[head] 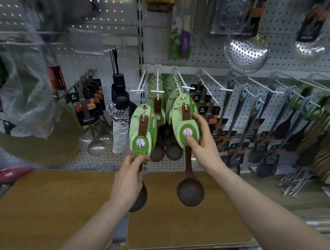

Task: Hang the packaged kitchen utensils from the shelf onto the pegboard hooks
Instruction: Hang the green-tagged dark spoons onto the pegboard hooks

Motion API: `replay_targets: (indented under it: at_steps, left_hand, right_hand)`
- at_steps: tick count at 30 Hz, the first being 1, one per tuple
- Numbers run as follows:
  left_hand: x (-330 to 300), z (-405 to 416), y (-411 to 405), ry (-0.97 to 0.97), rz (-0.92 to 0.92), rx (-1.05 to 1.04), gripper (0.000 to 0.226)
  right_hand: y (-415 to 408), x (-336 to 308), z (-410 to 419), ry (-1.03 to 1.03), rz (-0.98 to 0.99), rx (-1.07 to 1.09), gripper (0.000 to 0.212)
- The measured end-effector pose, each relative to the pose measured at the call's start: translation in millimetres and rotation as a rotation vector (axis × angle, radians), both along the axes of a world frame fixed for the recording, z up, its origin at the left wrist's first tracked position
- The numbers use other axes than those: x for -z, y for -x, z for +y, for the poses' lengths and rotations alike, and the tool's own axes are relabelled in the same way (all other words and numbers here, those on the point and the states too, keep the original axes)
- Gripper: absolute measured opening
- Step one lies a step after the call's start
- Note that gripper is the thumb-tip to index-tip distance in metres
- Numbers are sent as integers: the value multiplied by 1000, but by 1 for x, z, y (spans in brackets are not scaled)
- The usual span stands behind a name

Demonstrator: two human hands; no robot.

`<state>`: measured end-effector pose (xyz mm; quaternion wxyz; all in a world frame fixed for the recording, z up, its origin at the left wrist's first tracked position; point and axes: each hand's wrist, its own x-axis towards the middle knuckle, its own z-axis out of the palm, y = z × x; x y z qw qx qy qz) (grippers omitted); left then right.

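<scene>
Right hand (200, 141) pinched green-carded dark wooden ladle (184, 122) at white peg hook (182, 88), 12 o'clock; should align card hole. Left hand (132, 176) gripped second green-carded ladle (142, 129).

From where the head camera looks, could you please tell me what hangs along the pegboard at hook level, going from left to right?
Steel skimmers → folded umbrellas → wooden spoon in the left hand → wooden spoon in the right hand → black-carded utensils → green-tagged spatulas.
</scene>
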<state>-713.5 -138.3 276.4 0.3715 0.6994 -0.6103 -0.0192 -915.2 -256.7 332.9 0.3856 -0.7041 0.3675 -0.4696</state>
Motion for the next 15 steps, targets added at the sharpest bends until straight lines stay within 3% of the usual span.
replay_targets:
  at_steps: [12,15]
  left_hand:
    - [0,-5,0,44,0,17,38]
    - [1,-5,0,53,-10,23,37]
  right_hand:
    - [-19,2,-22,-85,42,35,68]
    - [-19,9,-18,-42,171,90,61]
